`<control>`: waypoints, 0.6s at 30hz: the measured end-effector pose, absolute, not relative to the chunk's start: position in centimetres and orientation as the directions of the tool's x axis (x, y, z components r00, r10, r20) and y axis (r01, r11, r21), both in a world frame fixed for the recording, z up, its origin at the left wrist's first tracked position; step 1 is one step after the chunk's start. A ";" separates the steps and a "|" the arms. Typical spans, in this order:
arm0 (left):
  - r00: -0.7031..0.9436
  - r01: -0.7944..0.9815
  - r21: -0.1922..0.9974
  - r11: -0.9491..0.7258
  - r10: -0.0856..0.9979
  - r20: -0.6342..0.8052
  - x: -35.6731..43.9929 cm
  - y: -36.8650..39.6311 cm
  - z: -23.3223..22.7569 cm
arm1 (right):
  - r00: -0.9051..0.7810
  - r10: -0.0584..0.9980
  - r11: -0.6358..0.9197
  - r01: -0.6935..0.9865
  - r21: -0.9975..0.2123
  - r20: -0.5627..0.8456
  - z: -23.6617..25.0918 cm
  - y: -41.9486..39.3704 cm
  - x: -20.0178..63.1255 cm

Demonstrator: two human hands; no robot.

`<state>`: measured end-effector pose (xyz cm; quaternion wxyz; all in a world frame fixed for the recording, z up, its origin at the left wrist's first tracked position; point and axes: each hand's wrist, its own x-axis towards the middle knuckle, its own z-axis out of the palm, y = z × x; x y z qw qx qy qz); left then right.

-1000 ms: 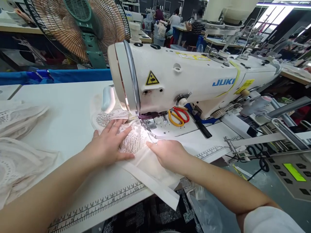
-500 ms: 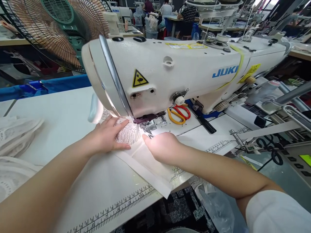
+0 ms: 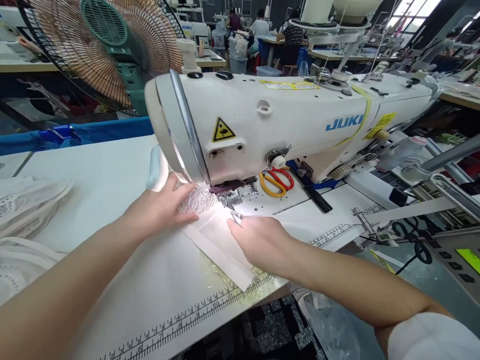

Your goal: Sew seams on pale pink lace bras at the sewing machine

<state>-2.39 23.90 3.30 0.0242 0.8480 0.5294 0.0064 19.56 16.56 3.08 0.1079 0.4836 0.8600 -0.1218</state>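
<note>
A white JUKI sewing machine (image 3: 285,120) stands on the white table (image 3: 105,170). Under its presser foot (image 3: 227,200) lies a piece of white lace fabric (image 3: 197,200) joined to a plain white band (image 3: 221,250) that runs toward the table's front edge. My left hand (image 3: 157,210) presses flat on the lace just left of the needle, fingers spread. My right hand (image 3: 262,237) lies palm down on the plain fabric right of the foot, fingertips close to the needle.
Orange and red scissors (image 3: 275,180) rest on the machine bed. A pile of white lace pieces (image 3: 26,220) sits at the left. A large fan (image 3: 108,50) stands behind. A control panel (image 3: 465,255) is at the right. Other people work at far tables (image 3: 262,25).
The lace and band have fed further back under the presser foot, so less lace shows in front. Both hands followed the fabric toward the needle. The camera view shifted.
</note>
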 end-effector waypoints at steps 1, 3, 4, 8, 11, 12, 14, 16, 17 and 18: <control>0.424 0.905 -0.025 -0.424 0.906 -0.009 -2.1 22.5 3.2 | -0.555 0.792 0.545 0.831 -0.115 -0.253 2.9 16.1 20.3; 0.419 0.906 -0.083 -0.414 0.906 0.051 -1.4 19.5 2.6 | -0.639 0.750 0.628 0.769 -0.120 -0.167 2.4 15.4 21.6; 0.445 0.894 -0.079 -0.441 0.894 0.052 -1.0 18.0 2.1 | -0.672 0.729 0.660 0.740 -0.125 -0.130 2.1 15.1 22.1; 0.554 0.831 -0.118 -0.543 0.828 0.089 0.4 14.4 -0.3 | -0.723 0.689 0.708 0.684 -0.174 -0.042 0.8 14.5 23.7; 0.584 0.806 -0.195 -0.560 0.806 0.099 0.7 14.1 -1.3 | -0.734 0.679 0.717 0.664 -0.211 -0.003 0.1 14.3 24.4; 0.581 0.806 -0.200 -0.557 0.809 0.089 0.7 14.2 -1.4 | -0.742 0.670 0.725 0.653 -0.219 0.009 -0.1 14.3 24.5; 0.565 0.816 -0.190 -0.546 0.823 0.064 0.6 14.4 -1.3 | -0.756 0.653 0.743 0.631 -0.222 0.039 -0.4 14.2 24.7; 0.550 0.824 -0.180 -0.537 0.835 0.031 0.5 14.6 -1.1 | -0.762 0.645 0.753 0.622 -0.215 0.057 -0.7 14.2 24.7; 0.545 0.826 -0.178 -0.534 0.838 0.013 0.5 14.7 -1.1 | -0.761 0.646 0.753 0.623 -0.212 0.059 -0.7 14.2 24.7; 0.539 0.829 -0.177 -0.531 0.842 -0.005 0.4 14.8 -1.0 | -0.759 0.648 0.751 0.626 -0.211 0.057 -0.7 14.3 24.7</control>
